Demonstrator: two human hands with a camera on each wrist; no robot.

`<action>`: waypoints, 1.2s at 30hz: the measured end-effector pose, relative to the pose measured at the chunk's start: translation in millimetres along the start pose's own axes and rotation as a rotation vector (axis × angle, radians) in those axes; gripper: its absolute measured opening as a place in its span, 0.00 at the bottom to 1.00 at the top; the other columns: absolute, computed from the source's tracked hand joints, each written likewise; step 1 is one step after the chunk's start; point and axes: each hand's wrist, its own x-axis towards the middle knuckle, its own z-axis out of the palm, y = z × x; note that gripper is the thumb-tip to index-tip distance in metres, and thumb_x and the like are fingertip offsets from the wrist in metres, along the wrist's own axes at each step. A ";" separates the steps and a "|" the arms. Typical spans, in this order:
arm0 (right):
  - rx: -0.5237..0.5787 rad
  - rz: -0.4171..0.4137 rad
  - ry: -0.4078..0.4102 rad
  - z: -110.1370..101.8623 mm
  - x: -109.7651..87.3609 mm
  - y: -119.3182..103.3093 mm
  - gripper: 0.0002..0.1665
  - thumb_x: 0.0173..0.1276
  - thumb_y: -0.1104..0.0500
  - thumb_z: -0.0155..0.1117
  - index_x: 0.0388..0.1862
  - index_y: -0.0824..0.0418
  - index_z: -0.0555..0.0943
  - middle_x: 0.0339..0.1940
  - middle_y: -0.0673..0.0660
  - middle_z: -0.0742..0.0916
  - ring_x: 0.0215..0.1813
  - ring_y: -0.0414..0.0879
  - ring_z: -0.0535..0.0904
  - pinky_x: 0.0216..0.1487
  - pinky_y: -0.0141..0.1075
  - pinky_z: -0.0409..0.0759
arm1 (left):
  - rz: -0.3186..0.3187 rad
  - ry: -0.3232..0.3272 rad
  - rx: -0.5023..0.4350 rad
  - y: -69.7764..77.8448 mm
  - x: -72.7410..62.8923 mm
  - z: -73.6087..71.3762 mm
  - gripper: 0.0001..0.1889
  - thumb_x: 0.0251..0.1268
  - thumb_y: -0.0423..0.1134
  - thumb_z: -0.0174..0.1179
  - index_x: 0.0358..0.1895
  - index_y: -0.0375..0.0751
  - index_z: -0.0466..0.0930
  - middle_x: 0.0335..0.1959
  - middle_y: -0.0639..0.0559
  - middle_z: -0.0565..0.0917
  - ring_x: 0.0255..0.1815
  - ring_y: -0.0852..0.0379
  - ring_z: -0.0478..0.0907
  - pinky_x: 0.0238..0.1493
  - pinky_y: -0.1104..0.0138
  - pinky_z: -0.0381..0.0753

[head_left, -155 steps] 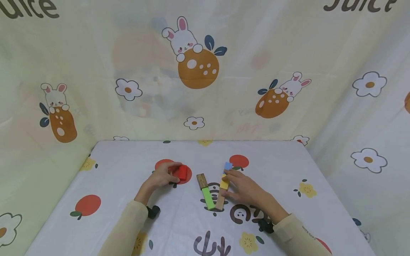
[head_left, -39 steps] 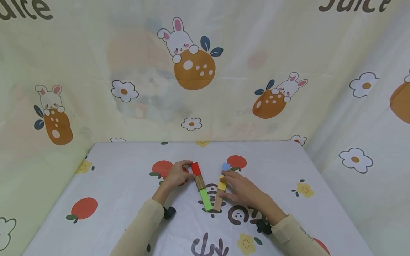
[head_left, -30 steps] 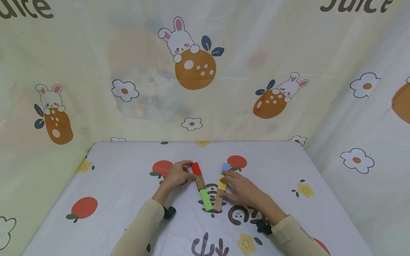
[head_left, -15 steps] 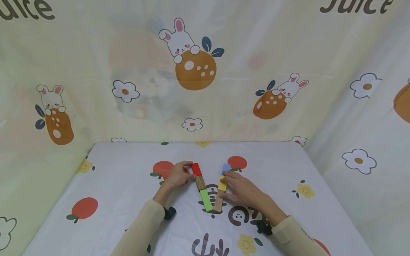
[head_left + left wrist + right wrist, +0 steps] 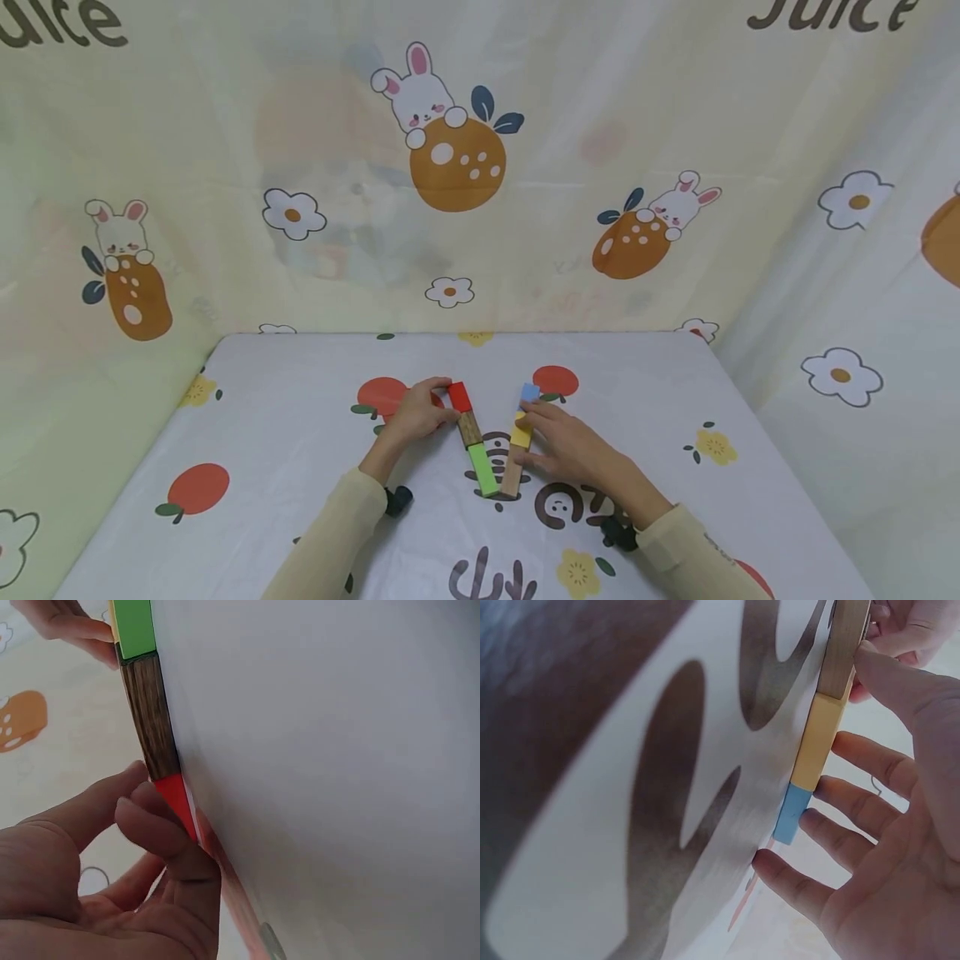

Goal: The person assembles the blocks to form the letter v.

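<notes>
Two rows of small blocks make a V on the table. In the left row, a green block [image 5: 483,469] is nearest, then a dark brown wooden block [image 5: 469,429], then a red block [image 5: 460,397] at the far end. My left hand [image 5: 416,414] pinches the red block, which meets the brown one in the left wrist view [image 5: 154,720]. The right row has a light wooden block [image 5: 512,472], a yellow block [image 5: 521,432] and a blue block [image 5: 530,392]. My right hand [image 5: 566,442] rests along it with fingers fairly straight, thumb at the light wooden block.
A white tablecloth [image 5: 315,433] printed with fruit, flowers and lettering covers the table. Behind it hangs a printed curtain [image 5: 360,275]. Dark wrist cameras sit below the left hand [image 5: 398,500] and the right hand [image 5: 618,532].
Since the oldest frame, my left hand has carried the red block rightward to the far end of the brown block. My right hand stays at its row. In the last second nothing visibly moves.
</notes>
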 end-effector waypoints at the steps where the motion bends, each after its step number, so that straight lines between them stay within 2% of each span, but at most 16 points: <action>1: -0.003 -0.002 -0.002 -0.2 0.6 -0.2 0.34 0.67 0.36 0.74 0.66 0.52 0.84 0.81 0.58 0.76 0.82 0.58 0.70 0.76 0.57 0.76 | 0.012 0.006 0.011 0.4 -0.6 0.2 0.34 0.67 0.37 0.71 0.76 0.43 0.74 0.62 0.41 0.81 0.50 0.49 0.76 0.39 0.66 0.81; 3: -0.006 -0.003 -0.008 -0.7 1.4 -0.4 0.35 0.67 0.36 0.74 0.67 0.52 0.83 0.80 0.58 0.76 0.83 0.58 0.70 0.77 0.56 0.76 | 0.033 0.023 0.043 1.3 -2.5 1.0 0.35 0.67 0.38 0.71 0.77 0.42 0.72 0.69 0.41 0.79 0.56 0.47 0.75 0.46 0.63 0.86; 5: -0.004 -0.004 -0.013 -1.5 2.2 -0.9 0.35 0.67 0.36 0.74 0.67 0.52 0.83 0.80 0.58 0.76 0.83 0.57 0.70 0.77 0.56 0.76 | 0.043 0.045 0.090 2.4 -5.6 1.7 0.36 0.68 0.40 0.70 0.78 0.41 0.69 0.71 0.40 0.78 0.60 0.45 0.77 0.54 0.56 0.89; 9: -0.005 -0.003 -0.021 -2.3 3.0 -1.5 0.35 0.67 0.36 0.75 0.67 0.52 0.83 0.80 0.57 0.76 0.83 0.57 0.70 0.76 0.56 0.76 | 0.074 0.107 0.224 3.3 -13.0 1.3 0.36 0.70 0.42 0.68 0.79 0.40 0.68 0.75 0.37 0.74 0.69 0.42 0.76 0.65 0.47 0.86; 14: -0.016 -0.016 -0.004 -1.4 3.6 -0.1 0.35 0.67 0.34 0.74 0.66 0.51 0.84 0.80 0.57 0.77 0.82 0.56 0.71 0.76 0.55 0.77 | 0.177 0.169 0.435 1.8 -24.0 -3.2 0.32 0.72 0.43 0.67 0.75 0.40 0.72 0.73 0.36 0.75 0.68 0.39 0.80 0.62 0.46 0.87; 19: -0.028 -0.038 0.013 -1.3 2.0 2.8 0.34 0.68 0.35 0.73 0.64 0.52 0.84 0.81 0.58 0.76 0.82 0.57 0.71 0.74 0.54 0.79 | 0.268 0.179 0.605 3.5 -39.7 -8.1 0.32 0.72 0.48 0.68 0.75 0.42 0.73 0.74 0.36 0.75 0.70 0.36 0.78 0.62 0.42 0.86; 23: -0.057 -0.068 0.027 -1.5 -0.7 5.2 0.33 0.69 0.36 0.73 0.65 0.53 0.84 0.83 0.61 0.72 0.83 0.59 0.69 0.73 0.53 0.79 | 0.294 0.176 0.661 4.1 -50.6 -9.7 0.38 0.70 0.54 0.67 0.78 0.45 0.69 0.78 0.36 0.70 0.76 0.32 0.68 0.71 0.35 0.76; 27: -0.066 -0.093 0.048 -5.5 -6.7 10.5 0.37 0.68 0.38 0.74 0.70 0.55 0.81 0.85 0.61 0.70 0.85 0.60 0.67 0.75 0.54 0.77 | 0.273 0.147 0.670 -1.8 -54.2 -7.3 0.47 0.67 0.62 0.66 0.85 0.51 0.58 0.85 0.36 0.59 0.84 0.28 0.55 0.77 0.26 0.59; 31: -0.119 -0.073 0.074 -8.9 -12.8 19.7 0.51 0.65 0.35 0.76 0.79 0.58 0.73 0.85 0.62 0.69 0.85 0.63 0.65 0.77 0.60 0.74 | 0.266 0.130 0.700 -4.9 -57.2 -6.8 0.53 0.65 0.68 0.63 0.88 0.58 0.49 0.89 0.39 0.49 0.88 0.26 0.41 0.78 0.20 0.43; 36: -0.197 0.032 0.069 -10.7 -21.6 29.2 0.67 0.57 0.21 0.70 0.87 0.52 0.60 0.87 0.61 0.66 0.87 0.69 0.58 0.78 0.75 0.61 | 0.298 0.134 0.726 -5.9 -61.2 -7.7 0.51 0.64 0.71 0.61 0.87 0.60 0.52 0.90 0.42 0.47 0.88 0.25 0.37 0.77 0.19 0.34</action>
